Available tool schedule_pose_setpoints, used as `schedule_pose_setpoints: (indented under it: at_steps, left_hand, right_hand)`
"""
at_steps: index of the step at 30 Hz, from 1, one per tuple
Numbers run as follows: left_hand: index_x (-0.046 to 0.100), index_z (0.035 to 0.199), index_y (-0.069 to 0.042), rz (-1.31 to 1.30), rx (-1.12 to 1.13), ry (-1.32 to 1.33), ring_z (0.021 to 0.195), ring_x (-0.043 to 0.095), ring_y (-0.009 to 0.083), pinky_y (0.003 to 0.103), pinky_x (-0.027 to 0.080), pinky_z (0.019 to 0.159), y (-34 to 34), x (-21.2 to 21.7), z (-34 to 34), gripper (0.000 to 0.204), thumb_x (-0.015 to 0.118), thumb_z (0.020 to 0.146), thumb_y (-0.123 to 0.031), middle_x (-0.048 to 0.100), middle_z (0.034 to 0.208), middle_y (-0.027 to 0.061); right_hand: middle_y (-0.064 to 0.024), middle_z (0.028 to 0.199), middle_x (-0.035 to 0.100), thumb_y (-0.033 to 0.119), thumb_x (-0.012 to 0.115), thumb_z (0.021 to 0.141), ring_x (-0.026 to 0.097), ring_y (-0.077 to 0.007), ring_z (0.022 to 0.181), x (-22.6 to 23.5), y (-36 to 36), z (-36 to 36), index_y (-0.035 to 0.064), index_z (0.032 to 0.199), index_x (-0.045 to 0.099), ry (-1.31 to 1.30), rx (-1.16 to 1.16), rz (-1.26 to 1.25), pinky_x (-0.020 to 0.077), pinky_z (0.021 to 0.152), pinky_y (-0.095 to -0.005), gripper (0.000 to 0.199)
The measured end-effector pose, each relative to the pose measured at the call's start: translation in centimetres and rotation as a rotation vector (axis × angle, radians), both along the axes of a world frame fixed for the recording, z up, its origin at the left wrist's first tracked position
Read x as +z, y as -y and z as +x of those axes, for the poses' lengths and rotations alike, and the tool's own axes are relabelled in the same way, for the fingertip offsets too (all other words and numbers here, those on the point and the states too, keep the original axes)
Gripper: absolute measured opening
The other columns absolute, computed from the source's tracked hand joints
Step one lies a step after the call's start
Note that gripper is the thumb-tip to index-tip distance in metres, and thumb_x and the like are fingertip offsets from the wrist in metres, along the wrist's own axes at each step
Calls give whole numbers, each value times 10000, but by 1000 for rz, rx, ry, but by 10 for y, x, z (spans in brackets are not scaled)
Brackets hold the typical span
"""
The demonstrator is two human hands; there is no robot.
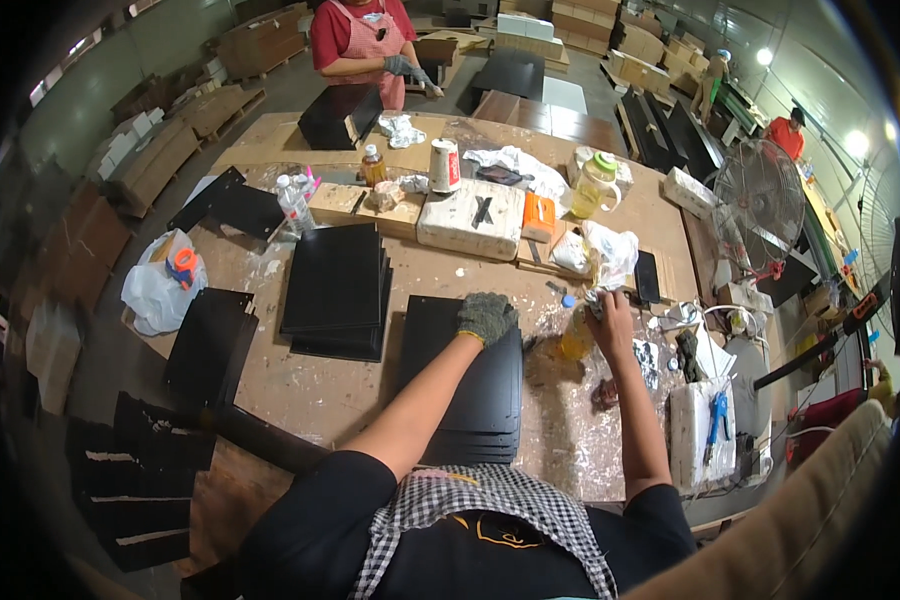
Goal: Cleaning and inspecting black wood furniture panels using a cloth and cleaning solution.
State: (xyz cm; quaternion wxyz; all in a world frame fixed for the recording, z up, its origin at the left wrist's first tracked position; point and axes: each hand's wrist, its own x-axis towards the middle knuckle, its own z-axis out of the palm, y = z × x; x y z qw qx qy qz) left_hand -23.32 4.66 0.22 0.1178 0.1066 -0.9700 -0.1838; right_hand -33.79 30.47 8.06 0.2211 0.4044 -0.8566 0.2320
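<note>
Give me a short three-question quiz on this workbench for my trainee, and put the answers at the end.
1. Open question: What does the person's left hand rest on?
2. True or false: The person's right hand wears a glove.
3. Pick one: What colour is the tool lying on the white block at the right of the table?
a) red
b) blue
c) green

Key:
1. A stack of black panels.
2. False; it is bare.
3. b) blue.
</note>
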Motion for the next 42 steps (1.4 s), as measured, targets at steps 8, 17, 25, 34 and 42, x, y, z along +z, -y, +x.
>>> schedule_pose_setpoints:
  at_steps: [8, 17, 25, 34, 42]
  left_hand:
    - [719, 820, -54, -1, -7, -95, 824, 679, 401, 508, 520, 769, 10, -19, 6, 426, 500, 877, -415, 703, 853, 201]
    - [722, 909, -79, 9, -44, 19, 895, 679, 360, 491, 503, 842, -6, -13, -3, 413, 545, 889, -451, 716, 920, 180]
    - [720, 874, -52, -158, -54, 54, 813, 698, 353, 485, 533, 755, 4, -19, -8, 282, 521, 880, -253, 717, 868, 180]
    - [737, 871, -67, -149, -40, 19, 809, 707, 349, 485, 526, 690, 8, -28, -7, 273, 513, 882, -223, 724, 878, 183]
    - [753, 899, -113, -139, 90, -22, 839, 711, 327, 479, 510, 695, 8, -30, -1, 290, 521, 908, -286, 734, 888, 138]
  right_hand:
    - [-115, 1078, 660, 237, 656, 974, 664, -218, 899, 30, -36, 41, 17, 1206, 558, 476, -183, -1503, 558, 794, -334, 334]
    - [-71, 983, 688, 319, 589, 996, 673, -219, 883, -86, -76, 43, 88, 1096, 649, 1401, 79, -2025, 588, 744, -350, 258]
    - [-117, 1067, 632, 93, 722, 881, 649, -236, 930, 14, -31, 51, 13, 1102, 587, 282, -176, -949, 535, 795, -352, 271]
    - [-202, 1175, 591, 39, 754, 787, 609, -392, 1038, -11, -15, 35, 42, 1149, 609, 49, -233, -340, 514, 861, -424, 390]
    - [-234, 1312, 550, 210, 727, 856, 522, -412, 1241, -64, 28, 124, 57, 1279, 582, 489, 105, -197, 413, 1052, -490, 473]
